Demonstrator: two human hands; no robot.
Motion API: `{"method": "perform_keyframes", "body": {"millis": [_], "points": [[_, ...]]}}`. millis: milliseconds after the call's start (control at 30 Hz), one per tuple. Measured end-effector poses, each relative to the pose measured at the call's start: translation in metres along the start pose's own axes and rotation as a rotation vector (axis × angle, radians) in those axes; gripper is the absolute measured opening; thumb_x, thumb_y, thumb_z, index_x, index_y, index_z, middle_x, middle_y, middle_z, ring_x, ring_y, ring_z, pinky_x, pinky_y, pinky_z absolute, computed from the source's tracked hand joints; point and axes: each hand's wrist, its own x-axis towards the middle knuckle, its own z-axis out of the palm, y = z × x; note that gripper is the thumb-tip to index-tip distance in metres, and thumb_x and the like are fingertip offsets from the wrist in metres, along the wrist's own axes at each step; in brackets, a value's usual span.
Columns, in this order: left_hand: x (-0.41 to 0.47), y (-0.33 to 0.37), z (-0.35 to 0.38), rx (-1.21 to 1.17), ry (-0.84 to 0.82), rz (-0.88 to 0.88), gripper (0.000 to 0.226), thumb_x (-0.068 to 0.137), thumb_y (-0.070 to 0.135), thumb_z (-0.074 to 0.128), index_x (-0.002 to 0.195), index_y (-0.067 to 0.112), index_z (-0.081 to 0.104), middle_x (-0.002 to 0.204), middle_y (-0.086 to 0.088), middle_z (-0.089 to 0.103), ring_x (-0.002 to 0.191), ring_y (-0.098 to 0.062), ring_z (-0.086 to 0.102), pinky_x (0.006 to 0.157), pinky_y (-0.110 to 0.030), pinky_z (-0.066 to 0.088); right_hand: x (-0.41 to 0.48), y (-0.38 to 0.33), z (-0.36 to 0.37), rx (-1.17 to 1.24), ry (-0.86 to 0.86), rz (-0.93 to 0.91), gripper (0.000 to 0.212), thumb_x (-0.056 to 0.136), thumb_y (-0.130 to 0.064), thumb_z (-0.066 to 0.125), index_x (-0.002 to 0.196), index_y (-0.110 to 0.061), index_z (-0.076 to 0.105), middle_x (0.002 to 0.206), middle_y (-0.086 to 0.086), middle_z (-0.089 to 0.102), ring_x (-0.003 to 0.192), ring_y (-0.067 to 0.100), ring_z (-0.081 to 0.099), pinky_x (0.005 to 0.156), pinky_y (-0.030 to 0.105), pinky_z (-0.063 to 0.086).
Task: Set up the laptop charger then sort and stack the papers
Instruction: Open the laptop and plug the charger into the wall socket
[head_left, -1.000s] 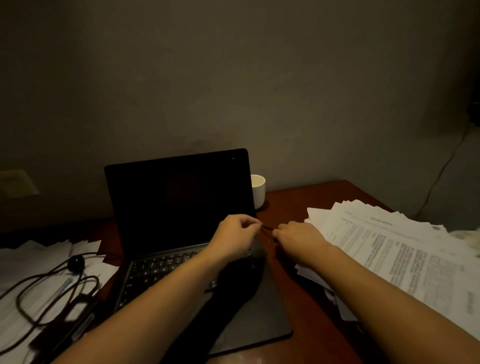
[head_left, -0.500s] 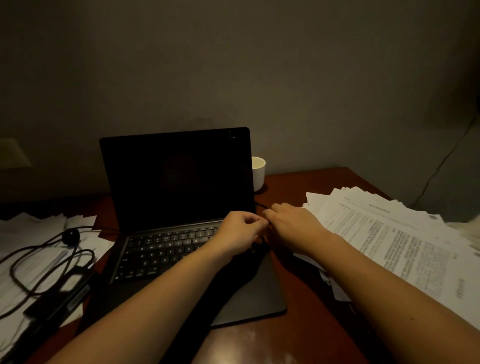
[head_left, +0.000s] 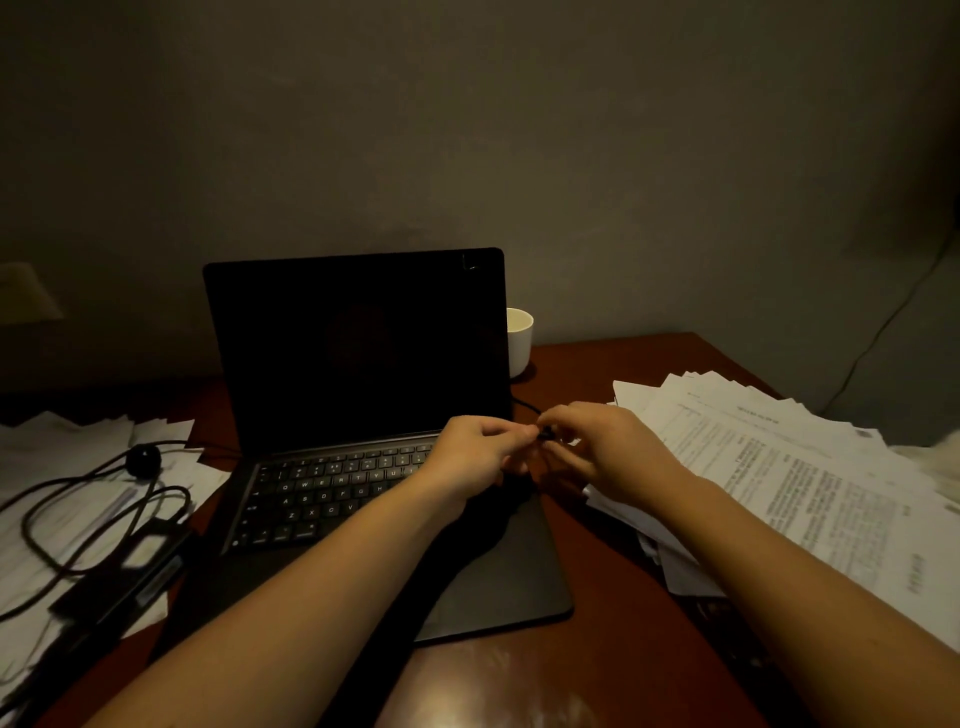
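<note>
Pinching the plug (head_left: 544, 432), left hand (head_left: 478, 457) at 9 o'clock, right hand (head_left: 610, 452) at 3, do the charger step; next, seat it in the laptop (head_left: 358, 364).

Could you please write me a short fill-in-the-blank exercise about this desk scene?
The laptop has its lid ____.
The ____ cup stands behind the laptop.
The left hand and right hand pinch a small dark plug at the laptop's ____ side.
The charger brick lies on papers to the laptop's ____.
Missing words: open, white, right, left.
</note>
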Motion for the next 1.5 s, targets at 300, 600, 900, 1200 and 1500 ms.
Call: {"method": "perform_keyframes", "body": {"millis": [300,600,900,1200,1500], "points": [[0.008,-0.012,-0.001,0.329,0.046,0.17,0.018,0.096,0.035,0.066,0.098,0.022,0.078,0.087,0.004,0.075,0.08,-0.007,0.068,0.078,-0.031,0.058,-0.005,0.012,0.009,-0.089,0.018,-0.082,0.044,0.085,-0.004,0.076,0.127,-0.019,0.069,0.118,0.008,0.07,0.105,0.027,0.066,0.084,0.028,0.05],[0.006,-0.022,0.003,0.928,0.022,0.359,0.025,0.097,0.043,0.06,0.114,0.031,0.074,0.113,0.01,0.065,0.105,-0.011,0.055,0.091,-0.031,0.045,-0.006,0.02,0.018,-0.232,-0.024,-0.213,0.035,0.078,-0.016,0.084,0.11,-0.028,0.075,0.102,-0.002,0.075,0.097,0.025,0.066,0.068,0.033,0.049],[0.0,-0.036,0.009,1.267,0.041,0.267,0.06,0.101,0.059,0.033,0.154,0.03,0.034,0.162,0.006,0.029,0.153,-0.018,0.01,0.123,-0.052,0.01,-0.005,0.023,0.033,-0.338,-0.057,-0.13,0.042,0.09,-0.019,0.071,0.131,-0.026,0.064,0.124,0.001,0.067,0.113,0.025,0.054,0.091,0.036,0.048],[-0.005,-0.044,0.01,1.259,0.04,0.234,0.065,0.1,0.063,0.026,0.157,0.032,0.022,0.165,0.006,0.02,0.154,-0.017,0.008,0.124,-0.048,0.007,-0.005,0.016,0.035,-0.273,-0.069,-0.06,0.038,0.107,-0.027,0.04,0.143,-0.027,0.053,0.133,0.0,0.059,0.121,0.02,0.046,0.098,0.033,0.041],[-0.007,-0.043,0.011,1.216,0.044,0.215,0.064,0.101,0.06,0.028,0.158,0.032,0.021,0.166,0.005,0.018,0.154,-0.016,0.007,0.125,-0.047,0.004,0.0,0.011,0.032,-0.293,-0.138,-0.045,0.037,0.107,-0.023,0.04,0.14,-0.023,0.057,0.126,0.002,0.06,0.114,0.021,0.046,0.093,0.033,0.04]]}}
